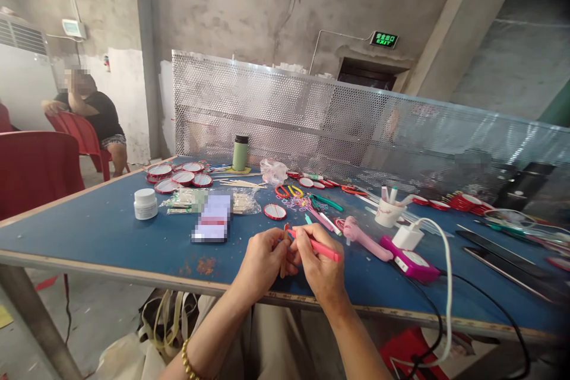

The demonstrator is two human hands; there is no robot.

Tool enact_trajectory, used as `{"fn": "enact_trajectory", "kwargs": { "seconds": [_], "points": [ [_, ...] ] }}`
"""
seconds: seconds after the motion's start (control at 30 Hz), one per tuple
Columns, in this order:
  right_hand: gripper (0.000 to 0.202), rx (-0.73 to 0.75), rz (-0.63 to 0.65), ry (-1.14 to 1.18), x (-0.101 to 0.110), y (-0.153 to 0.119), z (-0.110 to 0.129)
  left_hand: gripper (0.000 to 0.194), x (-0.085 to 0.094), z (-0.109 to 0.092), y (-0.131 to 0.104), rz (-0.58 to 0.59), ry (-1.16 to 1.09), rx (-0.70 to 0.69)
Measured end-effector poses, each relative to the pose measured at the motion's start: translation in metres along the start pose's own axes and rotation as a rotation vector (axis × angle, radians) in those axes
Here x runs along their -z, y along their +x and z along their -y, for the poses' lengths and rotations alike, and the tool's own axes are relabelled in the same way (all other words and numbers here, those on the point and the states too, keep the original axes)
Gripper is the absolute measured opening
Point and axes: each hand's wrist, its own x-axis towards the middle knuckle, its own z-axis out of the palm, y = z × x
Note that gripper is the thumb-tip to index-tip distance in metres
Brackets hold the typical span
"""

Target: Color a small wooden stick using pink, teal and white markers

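Note:
Over the table's front edge, my left hand (265,258) is closed on a thin wooden stick (284,254) that stands nearly upright, its top end reddish. Pinched in my right hand (323,267) is a red marker pen (324,249), slanting so that its tip meets the stick near the top. Both hands are close together, and the fingers hide much of the stick. Just beyond them lie a round red-rimmed disc (275,212) and a teal-capped marker (308,219). Reddish-brown crumbs (205,265) are scattered on the table left of my left hand.
A phone (212,218), a white jar (145,204) and bagged sticks (247,202) sit left. Pliers (327,200), a pink handheld tool (365,238), a cup of pens (388,212) and a cabled charger (408,236) are right. Behind stands a perforated metal panel (267,113); a person sits far left.

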Motion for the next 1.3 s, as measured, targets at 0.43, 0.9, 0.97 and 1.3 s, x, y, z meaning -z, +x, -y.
{"fn": "enact_trajectory", "kwargs": {
  "seconds": [0.43, 0.9, 0.97, 1.3],
  "points": [
    [0.028, 0.000, 0.004, -0.018, -0.0010, 0.0000, -0.0021, 0.024, -0.0005, -0.0057, -0.0019, -0.020, 0.028, -0.016],
    [0.027, -0.022, -0.003, -0.005, 0.0000, -0.0005, -0.0008, 0.023, -0.0001, -0.0028, -0.0008, 0.000, -0.011, 0.023],
    [0.027, -0.020, 0.002, -0.007, -0.0001, -0.0005, -0.0010, 0.023, -0.0001, -0.0023, -0.0011, -0.001, -0.005, 0.018],
    [0.027, -0.017, 0.006, -0.020, 0.0001, -0.0002, -0.0004, 0.024, 0.0003, -0.0015, -0.0014, -0.001, -0.005, 0.012]
  ]
}}
